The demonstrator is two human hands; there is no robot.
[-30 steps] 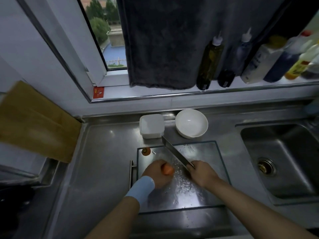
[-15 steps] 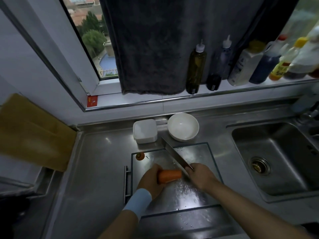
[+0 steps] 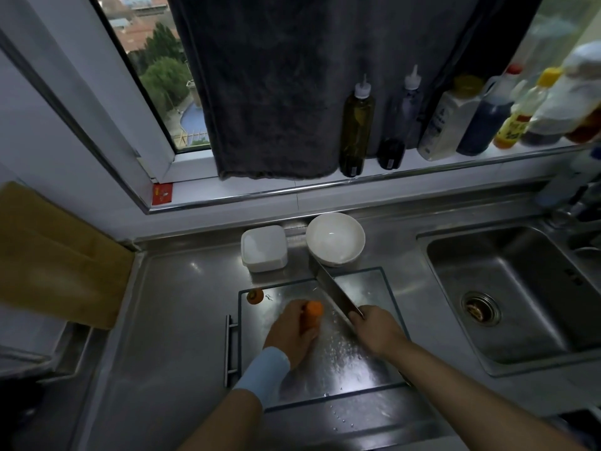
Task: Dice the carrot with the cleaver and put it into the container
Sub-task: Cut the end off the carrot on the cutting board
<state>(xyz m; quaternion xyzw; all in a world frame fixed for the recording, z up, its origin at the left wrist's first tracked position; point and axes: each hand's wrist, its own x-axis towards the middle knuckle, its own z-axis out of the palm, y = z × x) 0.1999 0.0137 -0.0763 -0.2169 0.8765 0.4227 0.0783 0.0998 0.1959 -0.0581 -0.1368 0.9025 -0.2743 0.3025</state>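
Steel counter (image 3: 169, 320): white bowl (image 3: 335, 239) and square container (image 3: 264, 248) stand behind the wet board (image 3: 367, 288). Left hand (image 3: 289, 335) grips the orange carrot (image 3: 313, 312); right hand (image 3: 377, 330) grips the cleaver (image 3: 336, 292).

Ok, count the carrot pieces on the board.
2. The carrot is gripped in the left hand mid-board; a small cut end lies at the far left corner of the cutting board. That hand may hide more.

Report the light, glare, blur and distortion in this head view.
Head view: dim and bluish overall; bright glare off the wet cutting board beside the carrot; far-right bottles on the sill smear out of focus; the wide-angle lens slants and bows the window frame.
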